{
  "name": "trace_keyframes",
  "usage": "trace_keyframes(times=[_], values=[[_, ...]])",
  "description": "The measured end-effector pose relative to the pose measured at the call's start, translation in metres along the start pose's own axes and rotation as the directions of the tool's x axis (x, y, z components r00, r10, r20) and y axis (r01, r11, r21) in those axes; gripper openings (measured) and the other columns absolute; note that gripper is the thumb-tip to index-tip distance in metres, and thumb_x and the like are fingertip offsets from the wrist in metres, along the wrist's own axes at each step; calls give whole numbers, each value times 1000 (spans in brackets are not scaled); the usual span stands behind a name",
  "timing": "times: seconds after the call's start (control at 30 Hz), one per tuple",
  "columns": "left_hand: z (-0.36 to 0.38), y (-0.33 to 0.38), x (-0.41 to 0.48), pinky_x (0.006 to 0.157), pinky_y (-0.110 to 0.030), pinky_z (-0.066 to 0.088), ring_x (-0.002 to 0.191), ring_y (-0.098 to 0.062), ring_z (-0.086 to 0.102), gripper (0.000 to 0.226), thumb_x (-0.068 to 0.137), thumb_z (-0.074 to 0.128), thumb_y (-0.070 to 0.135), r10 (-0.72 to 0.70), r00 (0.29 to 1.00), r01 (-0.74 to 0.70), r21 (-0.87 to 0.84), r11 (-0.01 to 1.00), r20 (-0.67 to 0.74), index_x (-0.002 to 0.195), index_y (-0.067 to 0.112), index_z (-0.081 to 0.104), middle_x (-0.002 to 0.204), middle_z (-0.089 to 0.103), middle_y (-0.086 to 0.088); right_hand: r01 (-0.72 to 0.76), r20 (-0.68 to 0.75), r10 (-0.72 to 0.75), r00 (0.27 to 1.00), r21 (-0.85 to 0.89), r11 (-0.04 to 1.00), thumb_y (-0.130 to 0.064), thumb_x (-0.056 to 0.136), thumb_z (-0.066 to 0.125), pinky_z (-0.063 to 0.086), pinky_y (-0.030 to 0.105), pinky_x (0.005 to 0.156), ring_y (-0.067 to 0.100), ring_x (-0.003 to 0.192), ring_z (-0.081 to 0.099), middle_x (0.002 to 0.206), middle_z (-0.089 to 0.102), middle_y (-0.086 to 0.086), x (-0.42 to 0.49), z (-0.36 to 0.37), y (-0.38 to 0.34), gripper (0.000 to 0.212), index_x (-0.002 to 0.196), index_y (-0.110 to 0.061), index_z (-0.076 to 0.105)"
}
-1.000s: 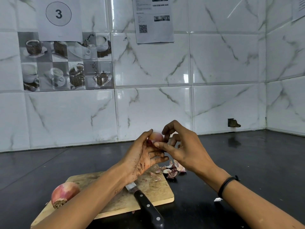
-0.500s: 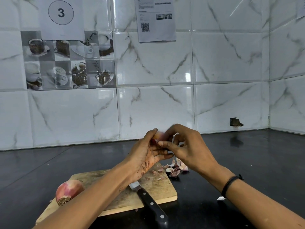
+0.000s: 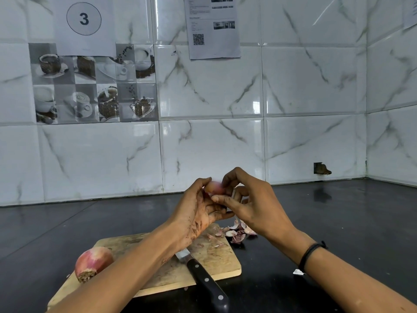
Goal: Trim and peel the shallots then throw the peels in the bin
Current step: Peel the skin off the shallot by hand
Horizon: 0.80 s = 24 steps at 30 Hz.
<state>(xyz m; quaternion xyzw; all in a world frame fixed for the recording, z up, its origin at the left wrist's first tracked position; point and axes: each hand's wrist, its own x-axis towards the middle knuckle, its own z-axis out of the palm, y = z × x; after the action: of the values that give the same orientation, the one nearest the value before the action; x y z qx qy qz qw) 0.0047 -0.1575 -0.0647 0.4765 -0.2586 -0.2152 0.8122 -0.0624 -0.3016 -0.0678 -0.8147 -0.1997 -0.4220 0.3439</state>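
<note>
Head view: hands meet above the board (image 3: 216, 260).
Left hand (image 3: 194, 220): fingers curled round a shallot (image 3: 214, 187).
Right hand (image 3: 255, 208): thumb and forefinger pinch that shallot.
Other shallot (image 3: 92, 263): unpeeled, board's 9 o'clock edge.
Peels (image 3: 237, 233): on the tabletop (image 3: 338, 222), board's 1 o'clock corner.

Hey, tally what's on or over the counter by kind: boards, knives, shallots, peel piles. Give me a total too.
Board: 1
Knife: 1
Shallots: 2, one held, one on the board
Peel pile: 1
Total: 5
</note>
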Motion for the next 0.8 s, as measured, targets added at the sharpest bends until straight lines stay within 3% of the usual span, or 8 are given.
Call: trace_keyframes(times=[0.07,0.17,0.23,0.3,0.5,0.7,0.8], values=[[0,0,0,106,-58,46,88,-30,63,30,97,55,37,15,1000,-15,40,999,9,84,11,60,86,64,-14,16,-3,-16,1000,-3,1000,-34,86,80,56,30,62,14,59,59,84,64,-13,0,-1,0,24,96,-23,61],[-1,-2,0,103,-56,49,100,-33,62,32,94,61,39,36,999,-39,96,995,32,99,7,62,97,65,-18,19,0,-19,1000,-3,1000,-34,87,79,56,32,63,14,60,60,86,65,-12,0,-1,0,22,97,-23,63],[0,-3,1,96,-52,55,96,-32,64,34,94,63,38,50,999,-51,97,994,19,103,5,63,98,66,-19,3,-3,-3,1000,8,1000,-32,87,79,57,33,62,14,58,59,85,65,-11,0,-2,0,21,97,-23,64],[2,-4,1,84,-45,59,84,-27,68,33,95,61,36,63,998,-63,95,993,7,99,5,67,91,69,-17,-4,-8,4,1000,2,1000,-30,87,79,56,30,60,14,58,60,85,66,-10,1,-1,1,18,95,-23,64],[2,-3,-1,74,-39,61,84,-28,69,36,96,60,37,66,998,-65,125,990,-8,85,6,77,94,70,-21,70,23,-68,997,-131,989,-25,93,72,50,29,65,12,74,61,86,63,-10,1,5,6,9,93,-20,65],[2,-2,-1,84,-46,59,75,-26,66,38,98,57,41,63,997,-58,96,994,-41,83,8,70,77,68,-14,-3,0,3,1000,-58,998,-32,90,76,53,26,58,15,57,60,79,64,-6,1,0,5,27,103,-20,56],[0,0,-1,97,-53,54,94,-37,65,41,96,57,45,48,997,-40,117,992,-68,87,8,71,97,70,-21,55,17,-53,998,-106,993,-32,92,74,53,24,59,13,65,62,90,64,-12,1,-2,6,17,103,-27,62]])
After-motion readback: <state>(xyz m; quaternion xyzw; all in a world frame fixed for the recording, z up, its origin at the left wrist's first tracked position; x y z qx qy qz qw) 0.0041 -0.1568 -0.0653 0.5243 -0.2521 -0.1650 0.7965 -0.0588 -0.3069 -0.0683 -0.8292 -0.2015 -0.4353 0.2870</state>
